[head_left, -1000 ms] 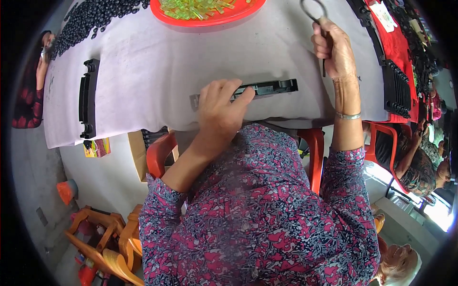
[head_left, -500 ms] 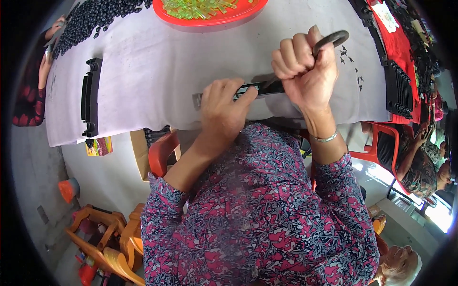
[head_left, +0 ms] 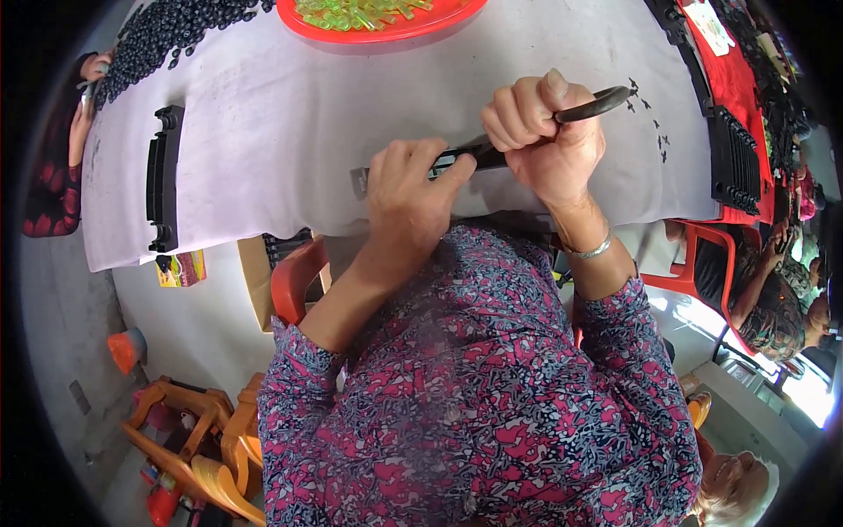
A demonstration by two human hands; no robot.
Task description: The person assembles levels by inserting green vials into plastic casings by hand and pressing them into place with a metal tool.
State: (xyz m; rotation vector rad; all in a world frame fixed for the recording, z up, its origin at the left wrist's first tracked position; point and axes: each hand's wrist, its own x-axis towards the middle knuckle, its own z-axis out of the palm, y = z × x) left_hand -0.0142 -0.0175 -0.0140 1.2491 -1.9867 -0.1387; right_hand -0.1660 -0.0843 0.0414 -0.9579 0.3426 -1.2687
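At table edge | left hand (head_left: 413, 198) flat, pinning black strip (head_left: 465, 156) | right hand (head_left: 540, 132) fisted around scissors (head_left: 597, 104)

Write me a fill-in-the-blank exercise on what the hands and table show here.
1. The left hand presses a long black plastic strip down on the ____ tablecloth.
2. The right hand is closed in a fist around a ____ curved tool handle.
3. The tray at the top edge, holding green pieces, is ____.
4. A silver ____ sits on the right wrist.

Missing words: white; black; red; bracelet
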